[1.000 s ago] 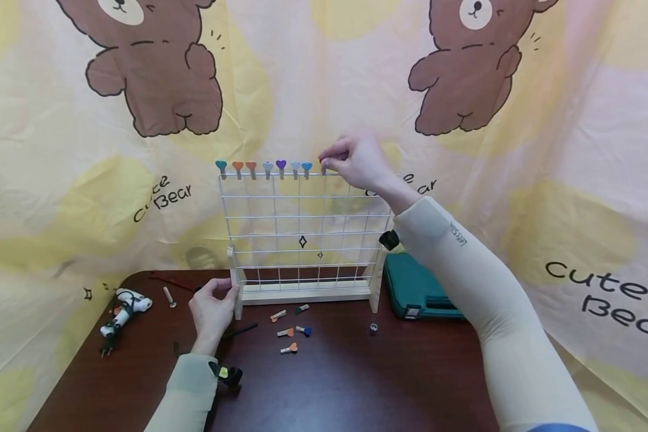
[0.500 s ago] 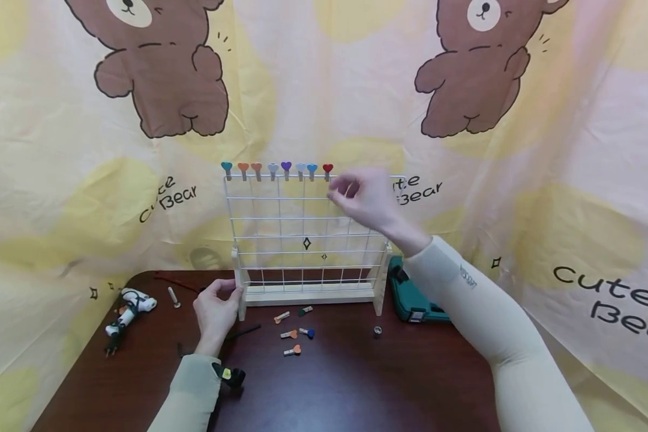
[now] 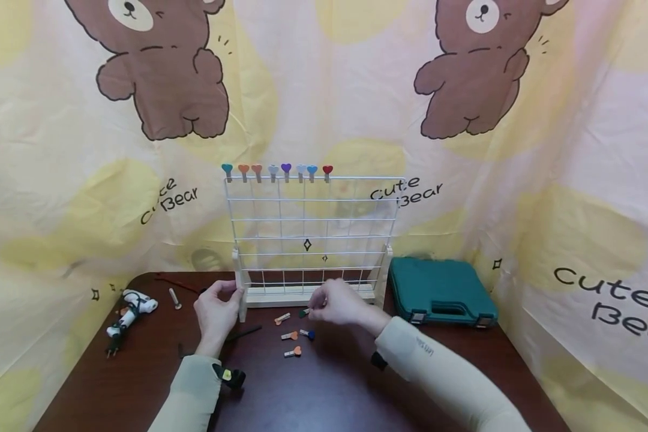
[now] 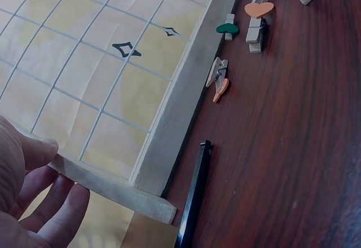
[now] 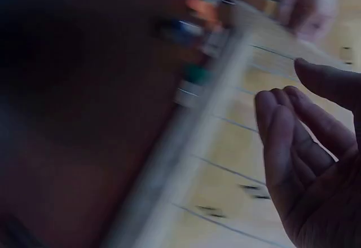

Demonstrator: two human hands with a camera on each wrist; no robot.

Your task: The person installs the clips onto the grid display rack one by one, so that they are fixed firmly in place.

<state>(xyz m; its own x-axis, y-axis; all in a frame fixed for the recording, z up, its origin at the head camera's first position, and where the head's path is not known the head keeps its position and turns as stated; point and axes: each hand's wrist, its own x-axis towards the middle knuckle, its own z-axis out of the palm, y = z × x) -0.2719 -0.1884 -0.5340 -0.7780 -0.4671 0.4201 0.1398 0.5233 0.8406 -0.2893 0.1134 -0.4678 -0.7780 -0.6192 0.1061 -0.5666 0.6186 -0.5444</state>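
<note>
A white wire grid rack [image 3: 356, 178] stands upright on a wooden base [image 3: 281, 300]. Along its top wire sit several heart-topped clothespins, from a teal one [image 3: 227, 168] at the left to a red one [image 3: 327, 170]. My left hand [image 3: 216, 312] pinches the rack's left wooden side piece [image 4: 101, 183], thumb on one face and fingers behind. Low before the base, my right hand [image 3: 337, 303] reaches beside a green-hearted clothespin [image 3: 304, 312]; the right wrist view shows thumb and fingers apart, holding nothing. Orange clothespins [image 3: 293, 353] and a blue one [image 3: 308, 334] lie nearby.
A green plastic case [image 3: 443, 291] lies right of the rack. At the left are a white tool with a black cord [image 3: 135, 307], a pale bolt [image 3: 174, 298] and a black rod [image 3: 245, 332]. A bear-print cloth [image 3: 345, 78] hangs behind the table.
My right hand has let go of the red clothespin on the top wire and moved down to the table by the green one. The left hand stays on the rack.
</note>
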